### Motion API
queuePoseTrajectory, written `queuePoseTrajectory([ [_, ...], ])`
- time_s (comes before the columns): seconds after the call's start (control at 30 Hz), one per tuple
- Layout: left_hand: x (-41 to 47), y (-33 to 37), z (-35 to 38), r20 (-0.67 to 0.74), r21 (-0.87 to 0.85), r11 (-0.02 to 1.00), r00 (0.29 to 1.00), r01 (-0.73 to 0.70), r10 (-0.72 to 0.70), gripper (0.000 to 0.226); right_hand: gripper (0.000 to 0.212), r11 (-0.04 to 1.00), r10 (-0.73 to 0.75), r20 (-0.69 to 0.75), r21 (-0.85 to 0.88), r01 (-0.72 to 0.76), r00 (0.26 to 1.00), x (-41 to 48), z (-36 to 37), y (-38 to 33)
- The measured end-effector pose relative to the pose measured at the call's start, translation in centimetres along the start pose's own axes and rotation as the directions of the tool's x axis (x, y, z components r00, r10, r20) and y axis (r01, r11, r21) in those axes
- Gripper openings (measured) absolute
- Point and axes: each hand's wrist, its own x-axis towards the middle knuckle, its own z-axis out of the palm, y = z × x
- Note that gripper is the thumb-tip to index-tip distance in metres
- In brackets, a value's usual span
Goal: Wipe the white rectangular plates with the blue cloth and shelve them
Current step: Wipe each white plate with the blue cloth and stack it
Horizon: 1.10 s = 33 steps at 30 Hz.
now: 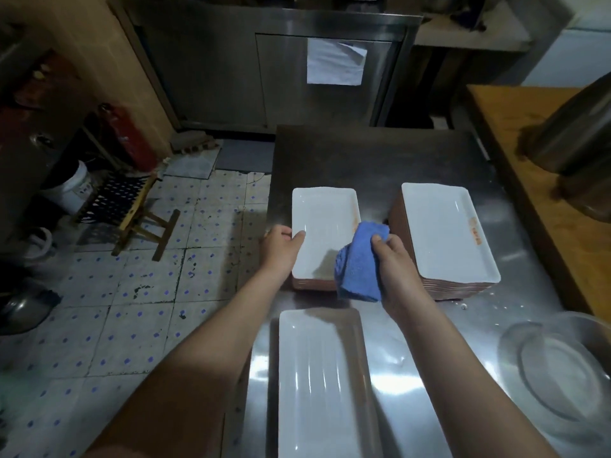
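A white rectangular plate (322, 223) lies on top of a short stack on the steel table (363, 160). My left hand (282, 247) grips that plate's left edge, thumb on the rim. My right hand (393, 259) holds a bunched blue cloth (358, 262) against the plate's near right corner. A taller stack of white plates (444, 233) stands to the right. Another white plate (322, 385) lies on the table close to me, between my forearms.
A steel bowl (558, 368) sits at the table's near right. A wooden board (515, 133) carries a large metal pot (575, 133) at far right. Left of the table is tiled floor with a wooden stool (132, 213), white bucket (71, 186) and red cylinder (130, 137).
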Motion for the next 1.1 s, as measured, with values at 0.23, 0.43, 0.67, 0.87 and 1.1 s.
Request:
queuePoseTrajectory([
  [0.23, 2.8, 0.1, 0.7, 0.046, 0.246, 0.967, 0.997, -0.069, 0.059, 0.016, 0.015, 0.998, 0.059, -0.049, -0.016, -0.06, 0.997, 1.7, 0.2, 0.4],
  [0.43, 2.4, 1.1, -1.0, 0.034, 0.348, 0.926, 0.989, -0.145, 0.142, 0.019, 0.016, 0.994, 0.106, -0.116, 0.01, -0.106, 0.988, 2.0, -0.8, 0.5],
  [0.67, 0.7, 1.9, -3.8, 0.039, 0.082, 0.992, 0.995, -0.091, 0.088, 0.013, 0.015, 0.996, 0.084, -0.156, 0.035, -0.08, 0.984, 0.8, -1.7, -0.5],
  [0.87, -3.0, 2.3, -5.4, 0.063, -0.209, 0.977, 0.998, 0.029, -0.016, 0.012, 0.009, 0.998, 0.035, -0.016, 0.053, -0.034, 0.999, -2.4, -1.9, -2.6],
  [1.1, -9.3, 4.3, -5.4, 0.279, -0.503, 0.832, 0.955, 0.234, -0.1, 0.035, 0.02, 0.991, -0.046, 0.387, 0.133, -0.006, 0.921, -7.6, 1.0, -5.0],
])
